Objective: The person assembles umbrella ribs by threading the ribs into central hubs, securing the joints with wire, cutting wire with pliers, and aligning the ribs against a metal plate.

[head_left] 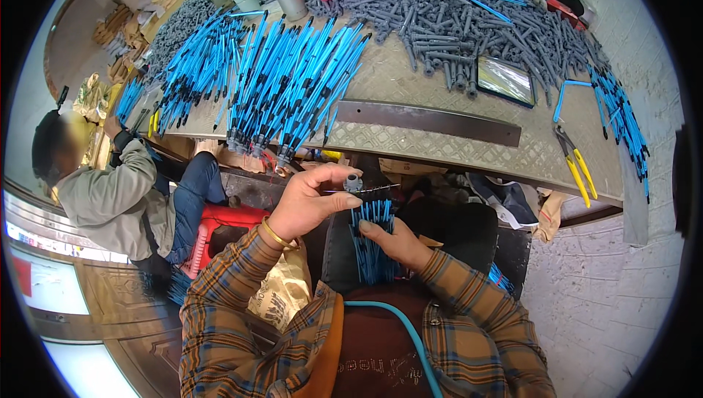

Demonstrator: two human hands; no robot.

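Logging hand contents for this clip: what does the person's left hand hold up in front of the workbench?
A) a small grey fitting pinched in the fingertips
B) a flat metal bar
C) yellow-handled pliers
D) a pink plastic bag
A: the left hand pinches a small grey fitting at its fingertips, while the right hand grips a bundle of blue tubes.

1. There is a single view, from a camera worn on the person's head, so no second view overlaps it.
2. It looks steeply down and forward: the person's chest and plaid sleeves fill the lower edge, with the left hand (307, 204) and right hand (399, 240) close below the lens.
3. The table (439, 142) lies farther ahead, across the upper half.
4. The fisheye lens bends straight edges and leaves dark corners.
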